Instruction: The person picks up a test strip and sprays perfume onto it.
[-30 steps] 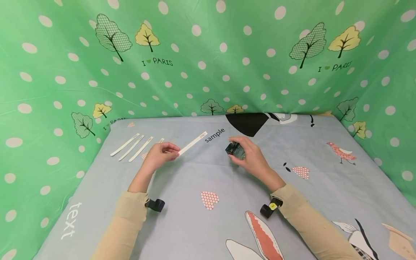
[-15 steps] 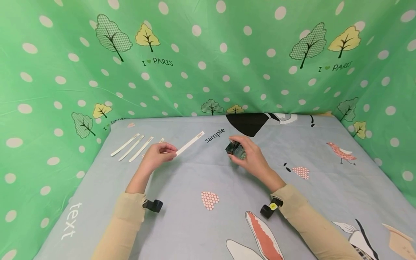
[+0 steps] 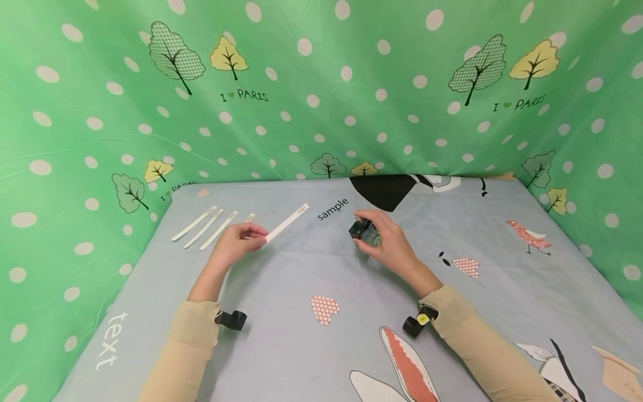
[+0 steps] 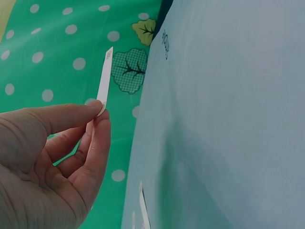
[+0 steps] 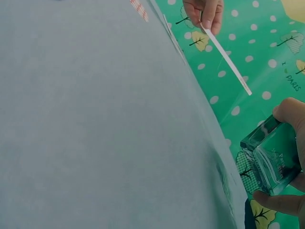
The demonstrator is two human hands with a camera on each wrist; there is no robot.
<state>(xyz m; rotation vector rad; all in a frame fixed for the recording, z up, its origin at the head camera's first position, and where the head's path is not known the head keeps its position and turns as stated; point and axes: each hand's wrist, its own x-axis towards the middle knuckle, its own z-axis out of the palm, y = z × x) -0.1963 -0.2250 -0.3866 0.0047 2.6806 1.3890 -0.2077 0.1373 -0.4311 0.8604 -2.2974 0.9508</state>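
Left hand (image 3: 235,244) was observed pinching one end of a white paper strip (image 3: 286,223) between thumb and forefinger, the strip being held clear of the table (image 3: 281,290) and angled up and away toward the right. In the left wrist view the same strip (image 4: 104,81) was seen rising from the fingertips (image 4: 95,110), its free end unsupported. Right hand (image 3: 389,245) was noted with its fingers curled round a small square glass bottle (image 3: 364,231), held near the middle of the table; whether the bottle rested on the cloth could not be told. The bottle (image 5: 270,160) was shown gripped at its corners in the right wrist view, with the strip (image 5: 226,59) well apart from it. A clear gap was recorded between the strip's free end and the bottle. Three loose strips (image 3: 203,228) were found lying side by side near the table's far left edge, just beyond the left hand, and a short strip end (image 3: 249,218) was seen behind that hand. Open cloth was recorded in front of both hands, toward the near edge. Green dotted fabric (image 3: 321,84) was seen enclosing the table on the far, left and right sides.
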